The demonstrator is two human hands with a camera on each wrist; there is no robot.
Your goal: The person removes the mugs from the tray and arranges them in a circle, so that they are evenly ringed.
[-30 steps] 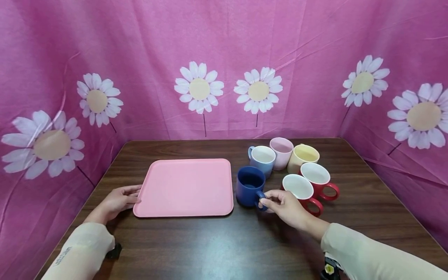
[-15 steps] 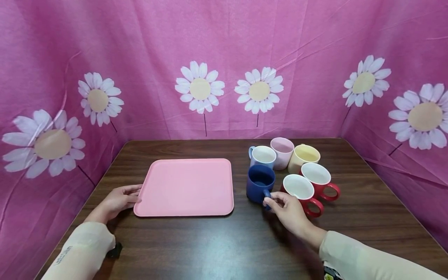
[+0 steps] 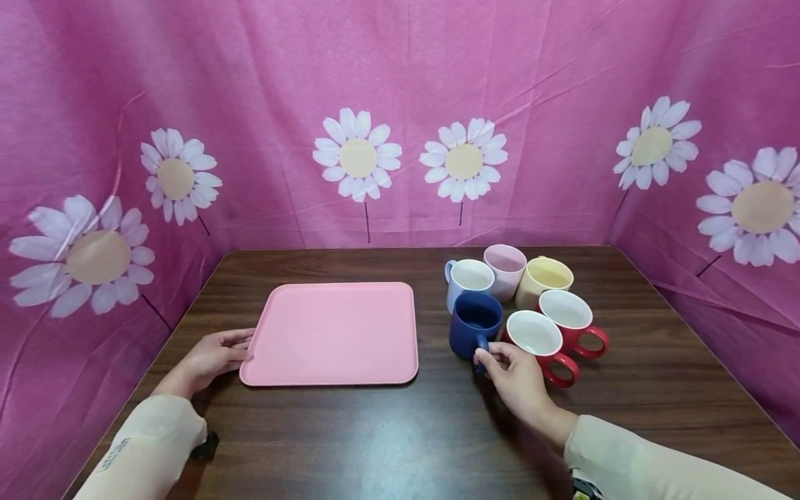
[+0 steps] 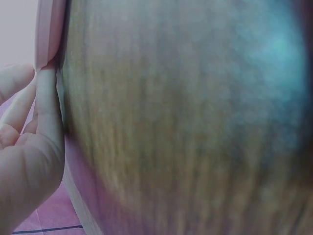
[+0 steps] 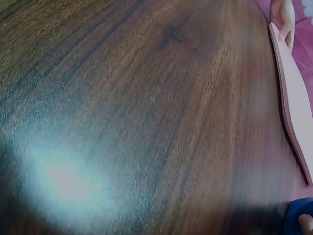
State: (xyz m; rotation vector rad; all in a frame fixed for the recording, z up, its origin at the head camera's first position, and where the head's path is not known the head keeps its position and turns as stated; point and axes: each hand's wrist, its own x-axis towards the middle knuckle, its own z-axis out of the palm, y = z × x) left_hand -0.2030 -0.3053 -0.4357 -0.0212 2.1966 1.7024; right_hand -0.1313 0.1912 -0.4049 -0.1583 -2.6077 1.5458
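Right hand [image 3: 516, 375]: fingers and thumb pinching the handle of the dark blue ceramic mug [image 3: 475, 323], wrist trailing toward the near right edge
Dark blue ceramic mug: standing upright on the dark wood-grain table [image 3: 387, 430], mouth up, handle turned toward the near side and into the right hand
Mug's neighbours: pressed close against the pale blue mug with white inside [image 3: 467, 280] behind it and the nearer red mug with white inside [image 3: 537, 340] to its right
Rest of the cluster: pale pink mug [image 3: 505, 267], cream yellow mug [image 3: 544, 279] and a second red mug [image 3: 570, 318], all upright and bunched together
Left hand [image 3: 215, 357]: fingers straight and relaxed, tips resting against the left rim of the flat pink rectangular plastic tray [image 3: 331, 333]; same contact visible in the left wrist view [image 4: 46, 98]
Pink tray: lying flat, well left of the mug cluster, a strip of bare table between its right rim and the blue mug
Key relation: blue mug sitting just ahead of the right hand, tray lying to the mug's left; right hand far nearer the mug, left hand only at the tray
Right wrist view: mostly blurred table grain, tray edge [image 5: 293, 112] at the right
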